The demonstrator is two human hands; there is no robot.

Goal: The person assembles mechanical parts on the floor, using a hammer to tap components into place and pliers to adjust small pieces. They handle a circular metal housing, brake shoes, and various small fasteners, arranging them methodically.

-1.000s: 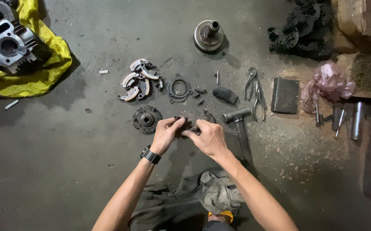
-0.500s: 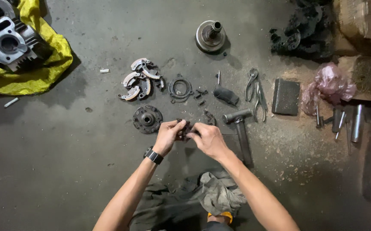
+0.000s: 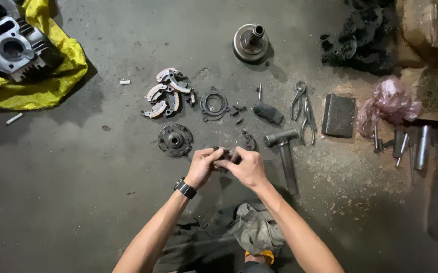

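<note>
Both your left hand [image 3: 202,168] and right hand [image 3: 247,168] gripped one small dark metal part [image 3: 224,153], fingers closed, just beside the hammer [image 3: 285,154].

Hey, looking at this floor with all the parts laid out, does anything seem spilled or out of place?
Pale gritty dust is scattered over the floor right of the hammer, like a spill. Otherwise the parts lie spread out in order, and both hands grip one small dark part.

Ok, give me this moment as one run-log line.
left hand: gripping small dark metal part | right hand: gripping same part | nearby: round dark metal hub plate, grey steel hammer on concrete floor
</note>
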